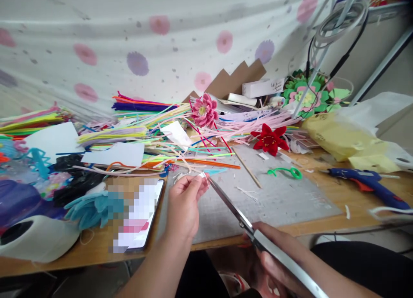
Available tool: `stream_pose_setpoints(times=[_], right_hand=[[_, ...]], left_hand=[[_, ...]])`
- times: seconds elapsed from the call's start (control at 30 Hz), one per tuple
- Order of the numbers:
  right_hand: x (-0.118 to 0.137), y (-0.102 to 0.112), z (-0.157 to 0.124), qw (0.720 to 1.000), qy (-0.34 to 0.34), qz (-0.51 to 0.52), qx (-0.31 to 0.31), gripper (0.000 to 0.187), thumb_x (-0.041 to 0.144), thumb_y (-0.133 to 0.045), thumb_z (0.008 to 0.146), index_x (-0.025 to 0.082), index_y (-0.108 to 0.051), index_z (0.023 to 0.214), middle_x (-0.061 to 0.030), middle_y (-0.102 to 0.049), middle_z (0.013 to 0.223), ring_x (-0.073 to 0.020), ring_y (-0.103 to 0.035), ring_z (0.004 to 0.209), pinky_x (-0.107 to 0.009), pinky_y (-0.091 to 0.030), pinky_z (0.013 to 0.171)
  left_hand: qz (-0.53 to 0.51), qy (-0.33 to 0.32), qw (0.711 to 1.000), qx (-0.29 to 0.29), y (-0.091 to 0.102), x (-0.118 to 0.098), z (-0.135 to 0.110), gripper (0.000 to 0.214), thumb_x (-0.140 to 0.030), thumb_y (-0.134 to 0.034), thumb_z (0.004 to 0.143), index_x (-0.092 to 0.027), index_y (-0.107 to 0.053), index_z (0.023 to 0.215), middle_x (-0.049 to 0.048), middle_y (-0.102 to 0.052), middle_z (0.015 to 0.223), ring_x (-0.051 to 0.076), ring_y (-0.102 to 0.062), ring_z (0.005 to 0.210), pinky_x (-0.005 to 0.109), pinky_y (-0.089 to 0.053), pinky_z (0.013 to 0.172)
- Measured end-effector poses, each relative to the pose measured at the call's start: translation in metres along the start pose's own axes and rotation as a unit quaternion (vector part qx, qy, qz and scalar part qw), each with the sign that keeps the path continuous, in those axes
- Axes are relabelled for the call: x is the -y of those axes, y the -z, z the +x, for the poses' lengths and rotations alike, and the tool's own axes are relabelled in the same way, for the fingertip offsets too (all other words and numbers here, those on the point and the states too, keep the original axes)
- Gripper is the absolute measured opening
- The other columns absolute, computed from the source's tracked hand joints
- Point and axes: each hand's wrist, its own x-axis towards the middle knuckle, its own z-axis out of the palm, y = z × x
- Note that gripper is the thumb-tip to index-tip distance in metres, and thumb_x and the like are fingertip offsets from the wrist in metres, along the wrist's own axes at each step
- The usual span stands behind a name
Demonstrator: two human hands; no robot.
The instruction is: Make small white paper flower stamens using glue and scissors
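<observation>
I have the left hand (185,203) with its grip pinched on a small, thin white piece (202,175), which sits at the fingertips over the back-left part of the flat grey cutting mat (290,207). The piece is pale and mostly covered by the fingers, so I can't make out its full shape. Taking those fingertips as the clock's centre, the long silver metal scissors (237,213) come in from five o'clock, blades looking nearly together, their tip just beside the piece; I can't tell if they touch. The right hand (287,242) has its grip wrapped around the handles, beyond the front edge of the brown wooden worktop (338,188). My widest room is from three to five o'clock, bare mat out to its slanting right edge, broken by thin white scraps (248,194) near four. Toward two to three lie a slim wooden stick (247,167) and a curled bright green fuzzy wire (295,173). It's tight elsewhere: a dark-edged phone (151,207) borders the mat at eight, and heaped multicoloured fuzzy stems (129,134) crowd ten to twelve. Far out at three, a blue glue gun (371,182) rests on wood.
</observation>
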Motion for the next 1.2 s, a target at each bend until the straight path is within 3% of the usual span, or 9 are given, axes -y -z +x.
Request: stream_pose_setpoints(times=[0.07,0.2,0.43,0.7,1.2], right_hand=[[0.007,0.003,0.003,0.999,-0.001,-0.018,0.031,0.05,0.066,-0.045,0.084,0.02,-0.061,0.097,-0.0002,-0.055,0.061,-0.0121,-0.05,0.05,-0.022,-0.04,0.046],[0.017,0.006,0.007,0.998,-0.005,-0.054,0.036,0.047,0.063,-0.044,0.086,0.019,-0.059,0.088,-0.0011,-0.056,0.063,-0.0134,-0.053,0.058,-0.022,-0.041,0.052],[0.011,-0.001,0.012,0.997,-0.043,-0.037,0.046,0.051,0.067,-0.043,0.084,0.017,-0.055,0.084,0.0014,-0.053,0.061,-0.0083,-0.046,0.047,-0.02,-0.035,0.044],[0.021,0.002,0.014,0.995,-0.051,-0.05,0.07,0.049,0.065,-0.045,0.085,0.016,-0.052,0.083,0.0005,-0.054,0.063,-0.0088,-0.048,0.052,-0.018,-0.035,0.046],[0.0,-0.005,0.014,0.992,0.014,-0.122,-0.001,0.052,0.065,-0.041,0.086,0.016,-0.059,0.09,-0.0046,-0.061,0.066,-0.014,-0.054,0.054,-0.024,-0.041,0.051]], left_hand=[[0.005,0.001,1.0,-0.001,0.001,0.002,0.0,0.018,-0.027,-0.076,0.066,-0.014,-0.063,0.064,0.0052,-0.073,0.076,0.016,-0.067,0.075,0.031,-0.051,0.078],[0.006,0.0,1.0,0.001,0.003,0.005,0.0,0.018,-0.027,-0.074,0.068,-0.014,-0.063,0.064,0.0049,-0.072,0.077,0.016,-0.066,0.076,0.031,-0.051,0.079],[0.004,0.002,1.0,0.002,0.004,0.01,0.0,0.02,-0.028,-0.073,0.069,-0.014,-0.06,0.061,0.0026,-0.067,0.068,0.016,-0.065,0.072,0.031,-0.051,0.074],[0.01,-0.009,1.0,0.004,0.005,0.015,-0.002,0.019,-0.026,-0.071,0.071,-0.015,-0.06,0.06,0.0024,-0.065,0.066,0.017,-0.063,0.071,0.031,-0.049,0.074],[-0.008,-0.035,0.999,-0.009,0.002,0.022,-0.008,0.017,-0.026,-0.07,0.074,-0.016,-0.062,0.064,0.0012,-0.065,0.067,0.015,-0.061,0.072,0.029,-0.048,0.074]])
